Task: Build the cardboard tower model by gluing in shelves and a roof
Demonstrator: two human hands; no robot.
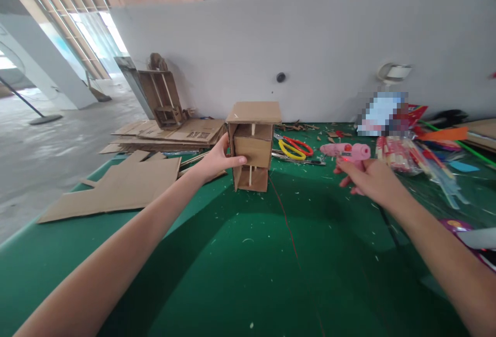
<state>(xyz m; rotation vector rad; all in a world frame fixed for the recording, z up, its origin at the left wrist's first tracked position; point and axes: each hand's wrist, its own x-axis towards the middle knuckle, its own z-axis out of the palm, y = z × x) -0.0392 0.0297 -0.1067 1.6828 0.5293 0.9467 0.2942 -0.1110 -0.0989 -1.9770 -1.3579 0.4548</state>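
Note:
A small cardboard box structure (253, 151) stands upright on the green table, with thin wooden sticks showing in its upper and lower openings. My left hand (219, 160) grips its left side, the thumb lying across the front and the other fingers hidden behind. Off to the right, my right hand (364, 174) is closed around a pink hot glue gun (344, 151), whose nozzle points left toward the structure. A gap separates the glue gun from the cardboard. Just right of the structure lie scissors with yellow and red handles (294, 148).
Cut cardboard (116, 182) and stacked sheets (201, 133) lie at the left, with another cardboard model (165, 96) on the stack. Bagged sticks (399, 153) and a pixelated phone-like screen (382, 112) are at the right. A white partition (329, 42) closes off the table's back.

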